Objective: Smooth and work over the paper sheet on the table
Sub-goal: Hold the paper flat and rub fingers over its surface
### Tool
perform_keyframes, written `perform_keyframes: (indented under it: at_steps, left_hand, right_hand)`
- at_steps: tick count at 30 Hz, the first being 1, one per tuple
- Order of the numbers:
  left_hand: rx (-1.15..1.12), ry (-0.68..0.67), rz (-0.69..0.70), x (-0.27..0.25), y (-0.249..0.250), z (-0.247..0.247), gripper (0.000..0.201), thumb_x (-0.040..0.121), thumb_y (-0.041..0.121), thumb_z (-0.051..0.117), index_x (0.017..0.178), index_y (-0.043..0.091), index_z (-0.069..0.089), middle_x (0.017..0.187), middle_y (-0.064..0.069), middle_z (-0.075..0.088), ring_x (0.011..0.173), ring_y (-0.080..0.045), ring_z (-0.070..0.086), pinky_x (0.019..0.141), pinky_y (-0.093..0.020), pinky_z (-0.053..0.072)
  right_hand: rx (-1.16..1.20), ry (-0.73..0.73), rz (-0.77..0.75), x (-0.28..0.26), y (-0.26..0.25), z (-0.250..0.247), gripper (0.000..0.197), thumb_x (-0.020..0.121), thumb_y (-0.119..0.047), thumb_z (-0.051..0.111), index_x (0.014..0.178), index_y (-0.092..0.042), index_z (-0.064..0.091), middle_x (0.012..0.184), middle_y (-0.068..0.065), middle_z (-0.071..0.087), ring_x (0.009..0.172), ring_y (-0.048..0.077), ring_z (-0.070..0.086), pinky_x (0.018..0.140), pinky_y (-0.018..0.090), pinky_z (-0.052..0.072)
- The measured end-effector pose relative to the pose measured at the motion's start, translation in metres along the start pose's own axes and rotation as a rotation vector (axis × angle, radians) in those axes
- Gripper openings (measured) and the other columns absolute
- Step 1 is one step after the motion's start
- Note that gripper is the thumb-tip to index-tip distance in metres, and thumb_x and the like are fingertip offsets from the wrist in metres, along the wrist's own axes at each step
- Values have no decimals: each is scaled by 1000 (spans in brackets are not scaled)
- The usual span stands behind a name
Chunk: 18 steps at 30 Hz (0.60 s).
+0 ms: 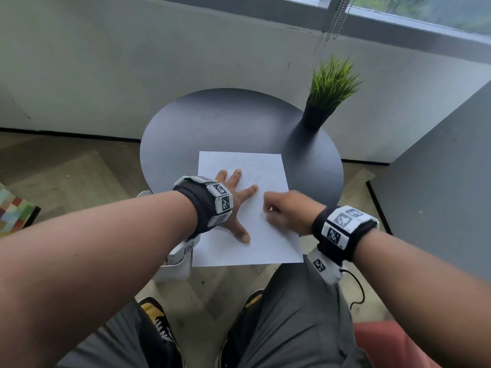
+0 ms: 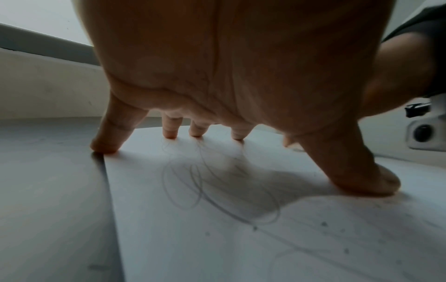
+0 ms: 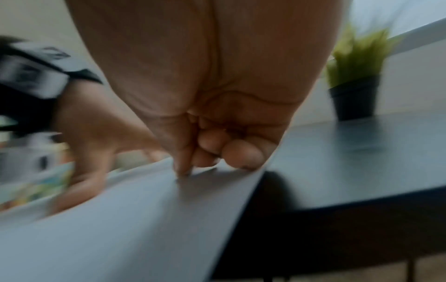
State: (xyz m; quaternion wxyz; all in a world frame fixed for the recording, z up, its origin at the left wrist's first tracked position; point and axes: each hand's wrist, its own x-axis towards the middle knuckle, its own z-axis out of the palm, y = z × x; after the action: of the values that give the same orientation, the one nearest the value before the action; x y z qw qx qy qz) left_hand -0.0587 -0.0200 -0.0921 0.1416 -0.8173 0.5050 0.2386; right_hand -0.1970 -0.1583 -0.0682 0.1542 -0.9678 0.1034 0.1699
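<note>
Paper sheet [image 1: 247, 208] lies flat on the round dark table [image 1: 212, 123], near edge overhanging toward the person. Left hand [image 1: 233, 205] spread, fingertips [image 2: 103, 147] and thumb pressing the sheet's left part, little finger at its left edge. Right hand [image 1: 287, 211] curled into a loose fist, knuckles on the sheet near its right edge, holding nothing visible. Faint pencil scribbles [image 2: 217, 187] under left palm. Potted plant [image 1: 326, 96] at table's far right

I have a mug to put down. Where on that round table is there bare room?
The far left of the table, beyond the paper sheet and left of the potted plant, is bare. The near side is crowded: left hand and right hand on the sheet.
</note>
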Motion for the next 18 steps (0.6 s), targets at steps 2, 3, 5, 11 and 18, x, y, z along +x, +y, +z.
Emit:
perform_keyframes:
  at_steps: [2,3,5,11,18]
  left_hand:
    - [-9,-3,-3,-1,-1,0,136,56,87,71,156,47,-13,166,-6,-23,151,-43,-14,116,-70,20]
    - [-11,-4,-5,0,-1,0,136,56,87,71,155,47,-13,166,-6,-23,151,-43,-14,116,-70,19]
    - [-14,-7,-8,1,-1,1,137,55,88,71,155,48,-14,166,-5,-25,151,-43,-16,117,-70,18]
    - [-21,5,-7,1,-1,2,137,55,88,71,155,48,-13,166,-5,-24,151,-42,-16,116,-70,18]
    - [-43,1,-5,1,-3,3,137,54,88,71,155,48,-13,166,-5,-26,151,-42,-18,116,-71,15]
  right_hand:
    - [9,137,165,4,11,-2,16,94,-31,51,97,-15,46,90,6,60,84,31,57,66,33,47]
    - [-29,160,162,3,7,2,16,95,-30,48,94,-16,42,92,9,61,85,34,58,69,36,48]
    - [-68,88,23,-3,-14,15,13,96,-28,45,91,-20,37,94,8,61,84,32,57,67,34,43]
    - [25,69,144,17,3,-1,15,92,-30,51,102,-19,52,97,2,62,86,26,57,70,29,43]
    - [-12,41,-67,10,-28,17,21,97,-29,45,111,-14,50,107,11,64,97,33,58,74,35,44]
